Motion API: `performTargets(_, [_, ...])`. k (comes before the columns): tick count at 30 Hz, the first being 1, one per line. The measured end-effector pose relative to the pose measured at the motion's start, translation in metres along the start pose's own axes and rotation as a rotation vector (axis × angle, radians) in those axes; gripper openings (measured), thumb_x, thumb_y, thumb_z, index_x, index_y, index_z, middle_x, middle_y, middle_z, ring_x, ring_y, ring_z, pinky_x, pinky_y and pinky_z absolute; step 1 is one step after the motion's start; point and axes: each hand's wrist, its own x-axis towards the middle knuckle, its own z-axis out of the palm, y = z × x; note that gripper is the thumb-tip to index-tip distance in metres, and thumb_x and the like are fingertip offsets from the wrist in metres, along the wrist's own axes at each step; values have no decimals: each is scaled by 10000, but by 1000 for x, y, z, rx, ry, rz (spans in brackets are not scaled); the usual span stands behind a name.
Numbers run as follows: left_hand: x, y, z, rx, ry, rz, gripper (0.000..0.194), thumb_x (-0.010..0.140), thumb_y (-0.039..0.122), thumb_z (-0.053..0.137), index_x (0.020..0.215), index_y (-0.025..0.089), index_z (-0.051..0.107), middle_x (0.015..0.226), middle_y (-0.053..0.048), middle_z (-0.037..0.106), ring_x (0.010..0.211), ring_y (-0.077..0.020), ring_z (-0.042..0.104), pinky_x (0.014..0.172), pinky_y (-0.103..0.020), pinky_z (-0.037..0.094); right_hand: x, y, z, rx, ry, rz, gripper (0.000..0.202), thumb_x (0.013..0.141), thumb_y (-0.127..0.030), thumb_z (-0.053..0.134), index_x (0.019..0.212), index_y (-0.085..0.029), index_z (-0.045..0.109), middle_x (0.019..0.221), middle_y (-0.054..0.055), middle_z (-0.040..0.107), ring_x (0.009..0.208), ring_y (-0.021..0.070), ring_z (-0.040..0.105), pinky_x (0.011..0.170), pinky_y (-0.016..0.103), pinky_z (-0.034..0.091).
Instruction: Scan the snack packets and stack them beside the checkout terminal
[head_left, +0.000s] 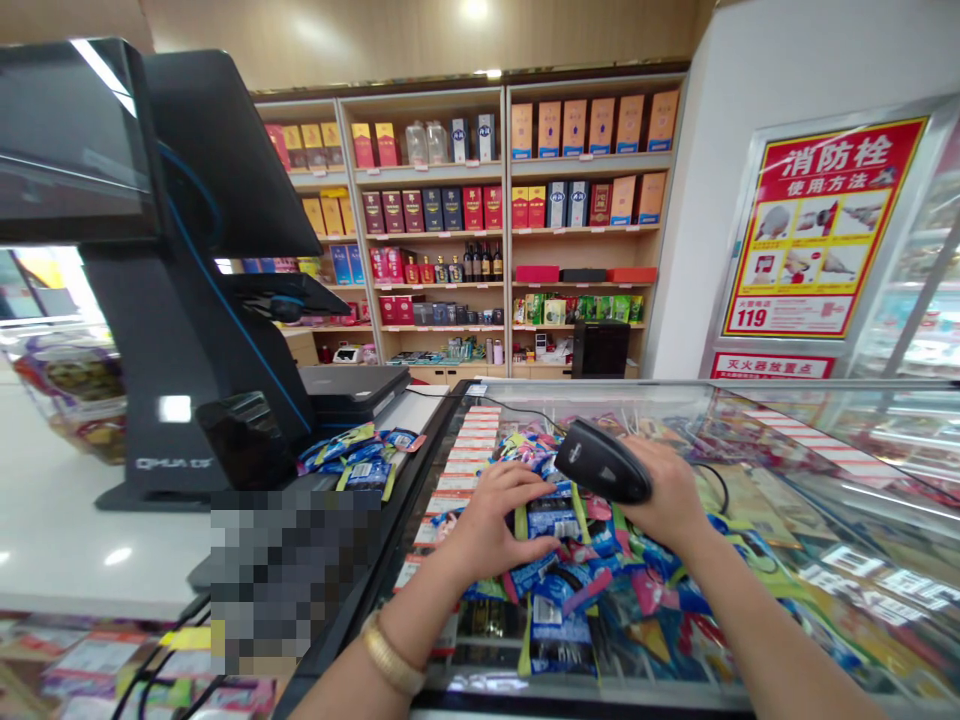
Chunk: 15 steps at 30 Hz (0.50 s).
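My right hand [667, 490] is wrapped round a black handheld barcode scanner [604, 465], its head pointing left over the pile. My left hand [495, 520], a gold bracelet [391, 655] on its wrist, has thumb and fingers spread at the left edge of a small blue-and-green snack packet [553, 518]. The packet lies on top of a loose heap of similar packets on the glass counter [487, 640]. Another packet [561, 635] lies in front, nearer to me. Whether the left fingertips press on the packet, I cannot tell.
A black point-of-sale terminal [202, 330] stands on the white counter [45, 530] at left. Several more packets [367, 465] lie beside it. The scanner's cord [517, 408] crosses the glass. Shelves of boxed goods [506, 230] line the back; a red poster [825, 230] hangs right.
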Motion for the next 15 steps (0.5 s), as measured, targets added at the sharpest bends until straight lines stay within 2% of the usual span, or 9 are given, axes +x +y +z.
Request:
performTargets(2, [0,-2,0,24,35,4,384,768,330,669,1140,236,655,1103,-89,654,1074,-241,569,969,-434,429,-1,1,0,-6,-1,-16,193,724,-340,581,844,-193,621,767,58,657,672,209,616,594,295,440])
performTargets(4, [-1,-9,-3,103,168,-68,297,849,272,542,1115,222,664,1105,-96,646,1056,-222,578,943,-406,446,-2,1,1,-7,6,-32,209,733,-342,578,866,-188,629,770,61,658,669,208,614,592,296,441])
performTargets(6, [-2,-20,-11,267,314,-201,282,852,225,496,1064,214,682,1066,-95,645,1033,-223,582,929,-401,448,-2,1,1,-12,11,-35,214,742,-335,570,882,-187,635,771,62,658,667,206,614,587,295,439])
performTargets(8, [-5,-32,-24,481,381,-381,298,815,209,516,1062,209,683,1050,-100,638,1028,-249,575,930,-425,436,-2,1,1,-16,8,-34,207,744,-329,566,880,-191,638,765,61,656,668,205,614,581,292,436])
performTargets(10, [-10,-42,-38,685,361,-610,364,791,211,530,1133,202,654,1091,-125,621,1060,-289,555,942,-469,410,-3,1,1,-15,1,-36,196,742,-324,566,872,-196,639,764,60,654,674,207,613,583,293,438])
performTargets(12, [-15,-51,-51,826,290,-840,419,773,235,555,1185,211,625,1193,-160,580,1151,-345,502,974,-541,354,-3,0,2,-11,-6,-37,174,734,-316,570,849,-201,634,752,57,648,672,209,609,586,297,441])
performTargets(15, [-21,-61,-61,860,140,-1113,457,746,310,600,1194,224,620,1383,-210,441,1313,-458,323,974,-652,270,-3,-1,2,-22,-10,-19,123,717,-310,579,786,-214,613,715,48,630,656,210,599,583,302,442])
